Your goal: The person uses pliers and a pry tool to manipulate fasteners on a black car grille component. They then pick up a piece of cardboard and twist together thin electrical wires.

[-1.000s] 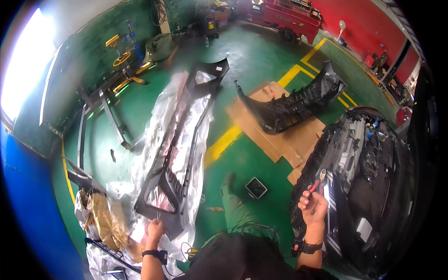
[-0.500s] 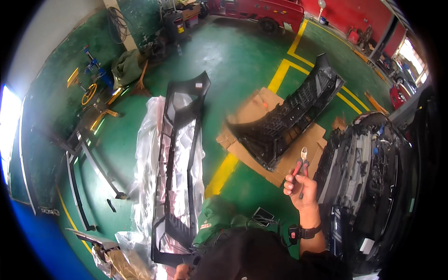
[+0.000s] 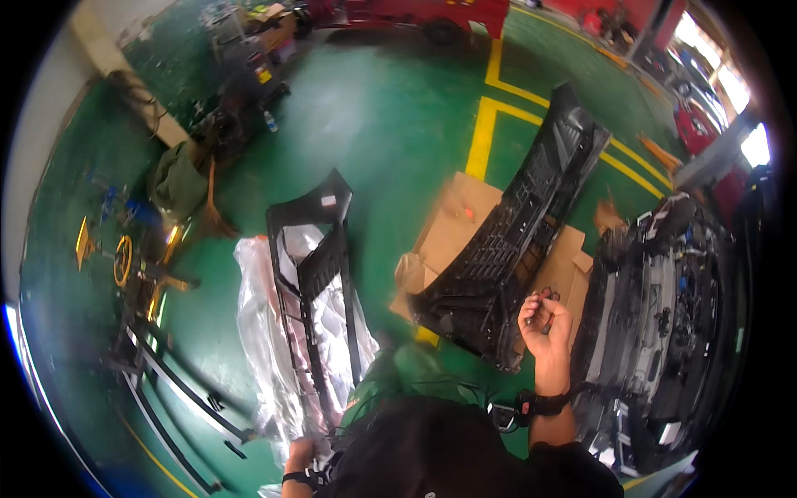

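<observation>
- the right hand (image 3: 545,325) is raised, its fingers curled in around a small dark item (image 3: 546,295) that is mostly hidden and too blurred to name.
- the left hand (image 3: 300,452) is low near the bottom edge; its fingers cannot be made out, so i cannot tell how far open it is or whether it has hold of anything.
- just beyond the left hand, a black bumper frame (image 3: 322,267) with wide openings lies on clear plastic film (image 3: 259,311) on the green floor (image 3: 386,116).
- beyond the right hand, a black bumper cover (image 3: 515,241) rests on flattened cardboard (image 3: 452,224).
- to the right is a vehicle's stripped front end (image 3: 656,307).
- both wrists wear black straps (image 3: 544,405).
</observation>
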`<state>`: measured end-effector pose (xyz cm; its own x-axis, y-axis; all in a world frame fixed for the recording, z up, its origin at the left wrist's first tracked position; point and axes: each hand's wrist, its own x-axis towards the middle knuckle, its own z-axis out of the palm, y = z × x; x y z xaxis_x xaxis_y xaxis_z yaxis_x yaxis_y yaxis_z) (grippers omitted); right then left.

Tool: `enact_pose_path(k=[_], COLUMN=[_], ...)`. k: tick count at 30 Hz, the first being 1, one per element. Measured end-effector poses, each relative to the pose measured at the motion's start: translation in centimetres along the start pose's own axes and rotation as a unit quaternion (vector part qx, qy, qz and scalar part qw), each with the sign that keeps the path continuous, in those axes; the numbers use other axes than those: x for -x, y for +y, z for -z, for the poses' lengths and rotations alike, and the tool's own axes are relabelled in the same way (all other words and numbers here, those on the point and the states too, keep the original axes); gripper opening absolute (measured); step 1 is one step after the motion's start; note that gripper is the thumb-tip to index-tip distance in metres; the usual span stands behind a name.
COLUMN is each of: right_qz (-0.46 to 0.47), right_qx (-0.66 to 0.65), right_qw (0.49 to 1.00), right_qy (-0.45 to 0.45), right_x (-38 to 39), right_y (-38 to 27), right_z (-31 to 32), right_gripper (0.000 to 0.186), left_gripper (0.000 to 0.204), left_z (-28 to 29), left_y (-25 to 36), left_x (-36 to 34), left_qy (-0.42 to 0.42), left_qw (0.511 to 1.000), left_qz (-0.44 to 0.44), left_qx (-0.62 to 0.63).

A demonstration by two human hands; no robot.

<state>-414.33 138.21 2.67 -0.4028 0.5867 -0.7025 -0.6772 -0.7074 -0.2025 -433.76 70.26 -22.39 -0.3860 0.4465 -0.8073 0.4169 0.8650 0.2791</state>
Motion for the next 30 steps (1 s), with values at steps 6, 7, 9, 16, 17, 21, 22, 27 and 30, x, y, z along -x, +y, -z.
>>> enact_pose_path(k=[6, 7, 9, 16, 17, 21, 22, 27, 30], right_qz=[0.037, 0.075, 0.117, 0.233, 0.242, 0.239, 0.235, 0.387, 0.335], right_qx=[-0.054, -0.066, -0.094, -0.182, -0.203, -0.190, -0.184, 0.105, 0.225], right_qw=[0.997, 0.995, 0.989, 0.945, 0.938, 0.941, 0.945, 0.895, 0.896], right_qy=[-0.039, -0.021, -0.002, 0.139, 0.140, 0.143, 0.135, 0.197, 0.186], right_x=[-6.3, -7.6, -10.2, -19.9, -21.5, -25.9, -26.9, -30.0, -33.8], right_y=[-1.0, -1.5, -2.5, -4.0, -4.8, -5.3, -6.0, -8.9, -10.6], right_z=[-4.5, -4.6, -4.7, -8.9, -10.2, -15.9, -18.9, -28.6, -31.5], right_gripper=[0.008, 0.011, 0.015, 0.015, 0.014, 0.013, 0.015, 0.025, 0.023], left_gripper=[0.012, 0.013, 0.014, 0.015, 0.016, 0.028, 0.028, 0.030, 0.029], left_z=[27.8, 31.5, 36.9, 54.9, 57.1, 64.8, 67.0, 75.6, 79.5], left_y=[8.8, 11.0, 12.2, 25.3, 26.2, 32.0, 34.7, 51.0, 58.8], left_x=[-5.8, -7.9, -11.8, -23.2, -25.9, -34.8, -36.6, -47.3, -53.2], left_qy=[0.121, 0.117, 0.131, 0.132, 0.109, 0.056, 0.038, 0.061, 0.049], left_qw=[0.880, 0.869, 0.842, 0.920, 0.931, 0.943, 0.946, 0.965, 0.962], left_qz=[0.202, 0.201, 0.208, 0.148, 0.142, 0.157, 0.159, 0.035, 0.005], left_qx=[0.413, 0.437, 0.480, 0.338, 0.318, 0.288, 0.281, 0.251, 0.267])
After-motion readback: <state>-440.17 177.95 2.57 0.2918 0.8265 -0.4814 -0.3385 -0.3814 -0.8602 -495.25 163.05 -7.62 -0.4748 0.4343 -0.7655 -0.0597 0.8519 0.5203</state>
